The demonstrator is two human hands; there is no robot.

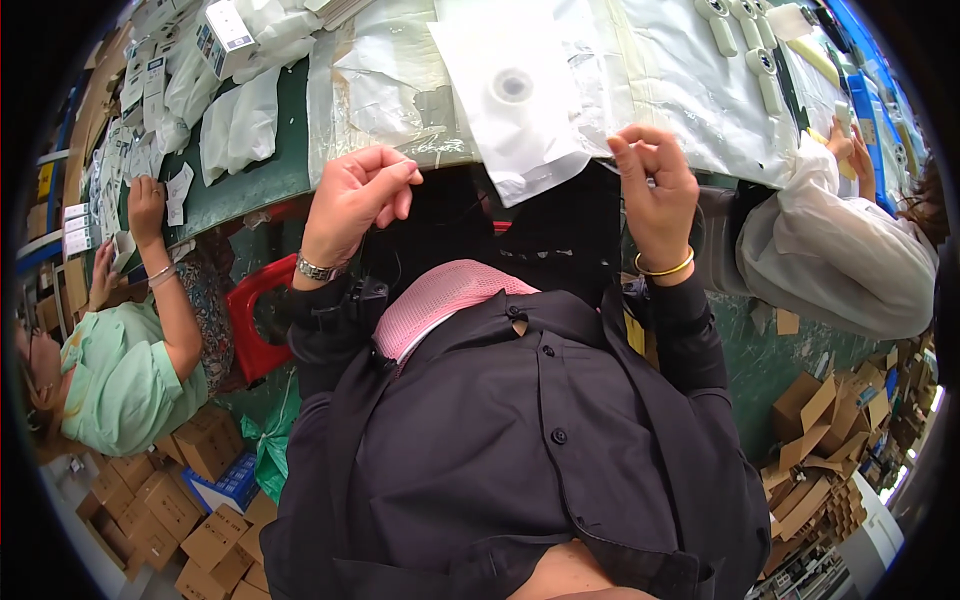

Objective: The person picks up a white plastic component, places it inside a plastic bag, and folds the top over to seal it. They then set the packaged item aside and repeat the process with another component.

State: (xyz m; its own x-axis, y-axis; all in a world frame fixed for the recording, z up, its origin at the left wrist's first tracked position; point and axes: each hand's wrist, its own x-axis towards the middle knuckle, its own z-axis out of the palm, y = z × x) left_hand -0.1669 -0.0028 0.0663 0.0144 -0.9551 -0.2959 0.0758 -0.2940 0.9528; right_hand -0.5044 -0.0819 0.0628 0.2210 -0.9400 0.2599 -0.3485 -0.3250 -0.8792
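A white translucent bag [465, 75] lies on the covered tabletop in front of me, its lower corner hanging over the front edge. Inside it shows a white device with a round grey-centred head [513, 86]. My left hand [362, 200], with a metal watch at the wrist, hovers left of the bag, fingers curled and thumb against forefinger. To the right of the bag is my right hand [655, 195], with a yellow bangle, its fingers bent inward and thumb raised. Neither hand touches the bag, and I see nothing in either.
Several white handheld devices [762, 80] lie at the back right. White pouches [240, 125] and a small box [228, 38] sit at the left. A person in green [135, 375] works on my left, another in a pale sleeve [840, 250] on my right. Cardboard boxes [215, 535] and a red stool [262, 310] stand below.
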